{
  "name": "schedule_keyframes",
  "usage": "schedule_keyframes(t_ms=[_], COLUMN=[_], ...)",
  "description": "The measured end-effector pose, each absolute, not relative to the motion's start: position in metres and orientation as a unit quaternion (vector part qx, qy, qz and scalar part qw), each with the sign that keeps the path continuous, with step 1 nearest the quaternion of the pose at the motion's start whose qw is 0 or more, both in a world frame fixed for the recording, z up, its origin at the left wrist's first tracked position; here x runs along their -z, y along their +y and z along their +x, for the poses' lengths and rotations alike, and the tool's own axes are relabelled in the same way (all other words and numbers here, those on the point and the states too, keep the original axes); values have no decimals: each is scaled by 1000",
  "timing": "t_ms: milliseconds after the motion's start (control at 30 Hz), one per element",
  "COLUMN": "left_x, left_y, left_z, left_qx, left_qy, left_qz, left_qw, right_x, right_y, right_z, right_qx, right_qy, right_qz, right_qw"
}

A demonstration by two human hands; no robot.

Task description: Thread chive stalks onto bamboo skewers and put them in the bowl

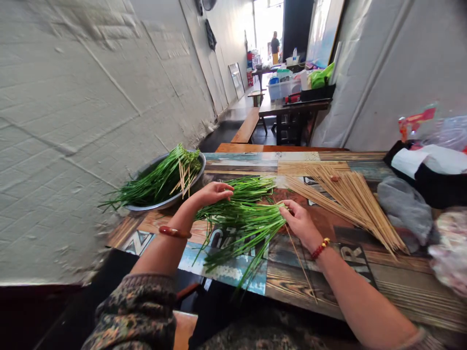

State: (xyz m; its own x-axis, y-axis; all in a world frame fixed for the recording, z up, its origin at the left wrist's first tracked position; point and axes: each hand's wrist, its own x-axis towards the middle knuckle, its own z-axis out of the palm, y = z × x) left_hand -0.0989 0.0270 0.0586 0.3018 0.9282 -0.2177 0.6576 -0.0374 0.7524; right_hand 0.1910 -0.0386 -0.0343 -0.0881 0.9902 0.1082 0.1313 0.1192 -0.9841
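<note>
My right hand [299,221] is closed on the stem ends of a fanned bunch of garlic chives [251,218], whose green tips spread left over the table's near edge. A thin wooden skewer [301,262] slants down from beneath that hand toward the same edge; whether the fingers grip it too is hidden. Over the left part of the greens, my left hand [215,193] has its thumb and fingers drawn together; anything between them is too small to make out. Another heap of chives [255,187] lies just behind the bunch.
At the left, a metal basin [200,177] holds more chives [156,177] and several short skewers [184,177]. Many loose skewers [350,201] fan across the right of the plank-patterned table [408,304]. Beside them sit a clear plastic bag [403,206] and a black container [445,187].
</note>
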Motion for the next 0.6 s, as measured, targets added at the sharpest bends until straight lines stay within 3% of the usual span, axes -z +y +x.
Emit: schedule_keyframes(t_ms=[267,467,600], left_x=[-57,-39,-29], left_y=[27,24,21], left_z=[-75,-48,-57], left_qx=[-393,-351,-278], left_qy=[569,542,554], left_qz=[636,674,720], left_qw=[342,358,311], right_x=[32,40,37], right_y=[-43,-44,-48], right_z=[189,186,185], right_qx=[-436,-449,-420], right_qy=[-592,-553,-569], right_qz=[-499,-517,-527], right_qw=[459,475,471])
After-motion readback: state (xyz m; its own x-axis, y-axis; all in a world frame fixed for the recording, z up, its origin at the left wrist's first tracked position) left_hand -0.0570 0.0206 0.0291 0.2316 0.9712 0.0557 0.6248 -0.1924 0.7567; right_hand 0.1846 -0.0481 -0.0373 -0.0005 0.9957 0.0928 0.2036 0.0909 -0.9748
